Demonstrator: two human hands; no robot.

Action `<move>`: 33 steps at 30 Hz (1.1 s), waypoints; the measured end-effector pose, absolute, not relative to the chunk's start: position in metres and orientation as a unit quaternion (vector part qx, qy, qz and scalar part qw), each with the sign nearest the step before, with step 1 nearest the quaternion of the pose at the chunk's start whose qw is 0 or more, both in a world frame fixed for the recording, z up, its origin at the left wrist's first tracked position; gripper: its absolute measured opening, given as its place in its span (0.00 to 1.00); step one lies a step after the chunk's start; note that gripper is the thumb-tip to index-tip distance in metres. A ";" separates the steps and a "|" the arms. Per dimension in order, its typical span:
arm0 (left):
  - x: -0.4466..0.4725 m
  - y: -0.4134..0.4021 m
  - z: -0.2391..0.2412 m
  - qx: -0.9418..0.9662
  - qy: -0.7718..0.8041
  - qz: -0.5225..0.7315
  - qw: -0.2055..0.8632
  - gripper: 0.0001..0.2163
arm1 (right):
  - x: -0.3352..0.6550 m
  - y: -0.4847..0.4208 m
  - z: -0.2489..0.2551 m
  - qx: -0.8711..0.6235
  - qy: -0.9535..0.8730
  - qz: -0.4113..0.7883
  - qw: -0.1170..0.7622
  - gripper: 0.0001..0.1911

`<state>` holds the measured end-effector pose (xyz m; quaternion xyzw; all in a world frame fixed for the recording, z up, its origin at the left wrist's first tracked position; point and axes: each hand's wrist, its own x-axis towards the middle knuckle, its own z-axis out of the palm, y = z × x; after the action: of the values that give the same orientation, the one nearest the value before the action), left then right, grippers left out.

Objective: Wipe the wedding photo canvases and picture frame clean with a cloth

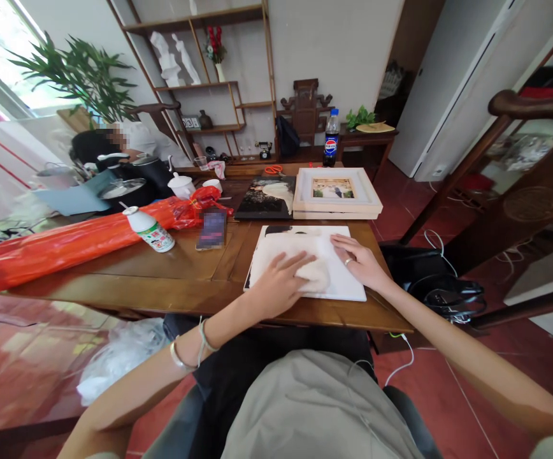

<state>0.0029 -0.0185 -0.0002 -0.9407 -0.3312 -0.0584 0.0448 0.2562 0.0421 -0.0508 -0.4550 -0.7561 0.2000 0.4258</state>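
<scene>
A white flat panel (338, 280), like a canvas or photo board with a dark picture edge at its top, lies on the wooden table (176, 274) in front of me. My left hand (279, 280) presses a crumpled white cloth (317, 275) onto the panel, fingers curled over it. Beside it, my right hand (360, 258) rests flat on the panel's right part, fingers stretched out, a ring on one finger. Bracelets sit on my left wrist.
Beyond the panel lie a framed photo (336, 191) and a dark print (267, 197). A phone (212, 229), a small white bottle (150, 229) and a long red plastic bag (66, 245) lie to the left. A cola bottle (331, 137) stands farther back. Another person sits at far left.
</scene>
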 end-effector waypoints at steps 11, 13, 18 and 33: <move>-0.020 0.043 -0.003 -0.889 -0.444 -0.078 0.081 0.14 | 0.257 0.044 -0.055 -0.447 -0.756 0.201 0.433 0.16; -0.013 0.027 -0.004 -0.890 -0.446 -0.054 0.082 0.13 | 0.256 0.044 -0.054 -0.446 -0.760 0.198 0.429 0.16; 0.010 -0.038 0.000 -0.918 -0.390 -0.024 0.071 0.11 | 0.256 0.042 -0.051 -0.455 -0.756 0.200 0.426 0.16; 0.041 0.036 0.004 -0.922 -0.375 -0.022 0.093 0.11 | 0.258 0.045 -0.053 -0.447 -0.767 0.193 0.418 0.16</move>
<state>0.0406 0.0364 0.0035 -0.9221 -0.3751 -0.0217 0.0928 0.2581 0.0447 -0.0530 -0.4465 -0.7671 0.1929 0.4183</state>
